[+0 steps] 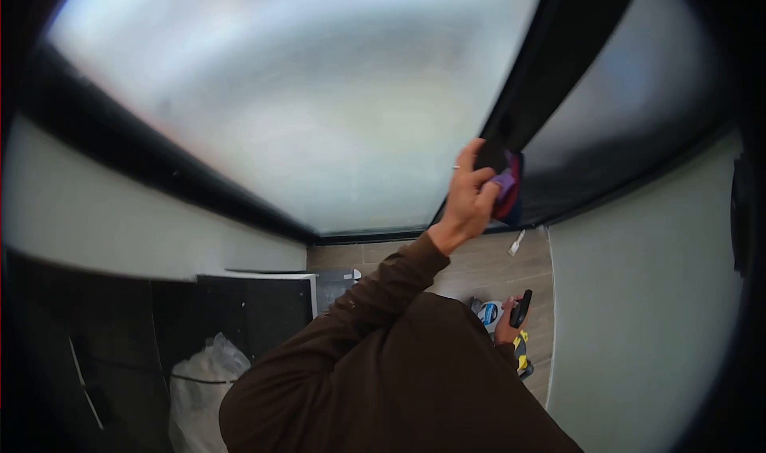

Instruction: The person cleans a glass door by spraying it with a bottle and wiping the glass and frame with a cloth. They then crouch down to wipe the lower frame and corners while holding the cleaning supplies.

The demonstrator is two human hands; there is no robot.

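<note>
My left hand (467, 193) is raised to the lower part of a black upright frame post (550, 62) between two frosted panes. Its fingers are closed round a bunched purple, red and dark cloth (509, 188), which lies against the post. Much of the cloth is hidden by the fingers. Lower down, at my right side, my right hand (506, 324) grips a slim black object (521, 308) with rounded ends; I cannot tell what kind it is. Just left of that hand, a white and blue item (488, 313) shows near the floor.
A large frosted pane (335, 118) fills the upper view. On the wood-look floor (455, 277) lies a small white brush-like thing (516, 243). A yellow and black item (523, 353) sits by my right wrist. At lower left, a clear plastic bag (209, 381) stands beside dark cabinets (104, 333).
</note>
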